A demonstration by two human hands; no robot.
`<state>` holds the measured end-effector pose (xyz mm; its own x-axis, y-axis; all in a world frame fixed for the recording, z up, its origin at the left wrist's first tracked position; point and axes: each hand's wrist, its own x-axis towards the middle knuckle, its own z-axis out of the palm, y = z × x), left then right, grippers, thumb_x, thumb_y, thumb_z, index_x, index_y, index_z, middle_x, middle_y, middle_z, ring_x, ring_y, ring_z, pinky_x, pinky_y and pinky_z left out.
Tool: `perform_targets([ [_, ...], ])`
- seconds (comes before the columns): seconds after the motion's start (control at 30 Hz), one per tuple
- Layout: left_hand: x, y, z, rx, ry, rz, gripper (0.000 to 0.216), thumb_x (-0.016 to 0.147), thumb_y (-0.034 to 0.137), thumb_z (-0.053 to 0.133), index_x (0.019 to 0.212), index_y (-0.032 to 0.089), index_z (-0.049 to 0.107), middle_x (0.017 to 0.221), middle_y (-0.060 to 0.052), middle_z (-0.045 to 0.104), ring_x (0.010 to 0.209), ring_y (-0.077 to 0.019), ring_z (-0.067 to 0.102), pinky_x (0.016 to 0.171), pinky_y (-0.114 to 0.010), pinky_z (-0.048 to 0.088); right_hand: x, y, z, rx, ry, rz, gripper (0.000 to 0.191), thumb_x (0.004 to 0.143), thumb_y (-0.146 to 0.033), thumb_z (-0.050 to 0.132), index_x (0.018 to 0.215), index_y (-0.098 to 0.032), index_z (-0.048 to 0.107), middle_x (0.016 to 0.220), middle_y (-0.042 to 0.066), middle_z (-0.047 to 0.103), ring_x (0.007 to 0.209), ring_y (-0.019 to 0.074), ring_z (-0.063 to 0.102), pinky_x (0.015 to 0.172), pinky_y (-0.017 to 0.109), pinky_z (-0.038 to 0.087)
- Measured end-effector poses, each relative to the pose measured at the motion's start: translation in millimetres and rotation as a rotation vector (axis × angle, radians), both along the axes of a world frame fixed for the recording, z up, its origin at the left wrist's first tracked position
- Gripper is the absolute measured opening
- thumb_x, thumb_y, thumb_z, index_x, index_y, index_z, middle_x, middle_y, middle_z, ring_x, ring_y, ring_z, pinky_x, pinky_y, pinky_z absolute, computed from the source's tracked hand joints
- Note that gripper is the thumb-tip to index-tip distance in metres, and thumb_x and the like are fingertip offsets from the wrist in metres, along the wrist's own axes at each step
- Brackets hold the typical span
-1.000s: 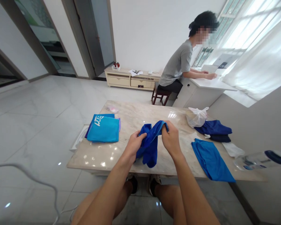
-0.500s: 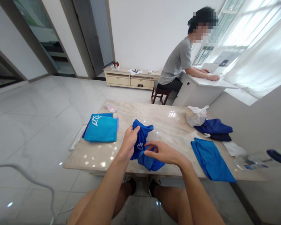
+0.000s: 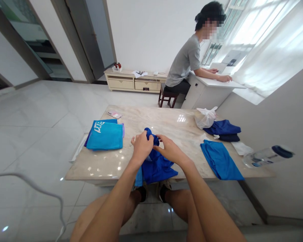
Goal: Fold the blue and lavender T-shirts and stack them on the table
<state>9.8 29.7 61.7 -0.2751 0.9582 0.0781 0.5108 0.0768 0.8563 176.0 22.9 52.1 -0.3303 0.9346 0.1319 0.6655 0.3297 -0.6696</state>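
Note:
A royal-blue cloth lies partly bunched near the front edge of the stone-topped table, its lower part spread out and a lighter blue strip hanging at its left. My left hand grips the gathered upper end of this cloth, fingers closed round it. From the right, my right hand pinches the same bunched end between thumb and fingers. Part of the cloth is hidden behind my hands, and its exact kind is unclear.
Folded turquoise cloth with white lettering tops a pile at left, near a phone. On the right lie another blue cloth, a white plastic bag, dark blue fabric and a clear bottle. A person sits beyond.
My left hand has turned over and both hands have come closer together at the cloth's upper end. The cloth is now more bunched there and spread below. The view has shifted slightly.

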Motion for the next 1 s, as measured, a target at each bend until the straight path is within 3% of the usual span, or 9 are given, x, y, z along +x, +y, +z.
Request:
perform_targets([
  [0.13, 5, -4, 3.5, 0.019, -0.085, -0.071, 0.013, 0.085, 0.036, 0.08, 0.08, 0.027, 0.073, 0.099, -0.011, 0.082, 0.124, -0.0395, 0.065, 0.127, -0.055, 0.025, -11, -2, 8.4, 0.031, -0.087, -0.012, 0.022, 0.099, -0.026, 0.073, 0.12, -0.02, 0.073, 0.12, 0.011, 0.079, 0.11, 0.0257, 0.074, 0.097, 0.036, 0.055],
  [0.3, -1, -5, 9.8, 0.059, -0.117, -0.057, 0.011, 0.085, 0.034, 0.081, 0.081, 0.026, 0.075, 0.093, -0.01, 0.08, 0.117, -0.0372, 0.067, 0.124, -0.054, 0.029, -16, 1, 11.5, 0.064, -0.18, -0.145, 0.008, 0.1, -0.024, 0.069, 0.104, -0.022, 0.076, 0.106, 0.009, 0.081, 0.098, 0.0247, 0.074, 0.082, 0.031, 0.05],
  [0.4, -9, -3, 12.0, 0.102, -0.167, -0.113, 0.015, 0.09, 0.033, 0.074, 0.079, 0.024, 0.072, 0.086, -0.008, 0.077, 0.097, -0.031, 0.07, 0.104, -0.043, 0.046, -15, 3, 13.6, 0.048, -0.193, -0.216, 0.013, 0.101, -0.023, 0.066, 0.101, -0.024, 0.079, 0.098, 0.007, 0.082, 0.091, 0.0245, 0.075, 0.077, 0.031, 0.048],
  [0.53, -17, -2, 10.2, 0.104, -0.3, -0.17, 0.018, 0.094, 0.034, 0.07, 0.08, 0.023, 0.073, 0.076, -0.005, 0.074, 0.077, -0.0246, 0.068, 0.081, -0.033, 0.05, -17, 2, 16.4, 0.092, -0.141, -0.182, 0.013, 0.099, -0.022, 0.067, 0.096, -0.023, 0.08, 0.095, 0.006, 0.082, 0.091, 0.0232, 0.074, 0.08, 0.031, 0.049],
  [0.73, -22, -1, 6.3, 0.094, -0.403, -0.096, 0.019, 0.094, 0.043, 0.074, 0.094, 0.024, 0.078, 0.079, -0.005, 0.076, 0.081, -0.0253, 0.071, 0.078, -0.032, 0.051, -20, -7, 24.0, -0.018, -0.022, 0.014, 0.024, 0.103, -0.019, 0.057, 0.089, -0.022, 0.076, 0.085, 0.003, 0.079, 0.077, 0.0189, 0.07, 0.074, 0.029, 0.047],
  [0.87, -22, 0, 10.7, 0.103, -0.461, -0.056, 0.025, 0.094, 0.047, 0.076, 0.096, 0.022, 0.077, 0.078, -0.005, 0.075, 0.079, -0.0237, 0.071, 0.076, -0.031, 0.052, -21, -12, 27.2, -0.064, 0.088, 0.079, 0.014, 0.099, -0.025, 0.064, 0.103, -0.021, 0.077, 0.1, 0.004, 0.081, 0.091, 0.0204, 0.073, 0.086, 0.031, 0.054],
  [1.0, -24, -6, 24.4, -0.072, -0.832, -0.295, 0.046, 0.095, 0.059, 0.074, 0.116, 0.019, 0.078, 0.093, -0.009, 0.081, 0.086, -0.0256, 0.076, 0.078, -0.034, 0.056, -19, -9, 26.4, -0.116, 0.242, 0.022, 0.036, 0.09, -0.042, 0.08, 0.119, -0.021, 0.076, 0.113, 0.005, 0.082, 0.098, 0.0232, 0.074, 0.092, 0.037, 0.058],
])
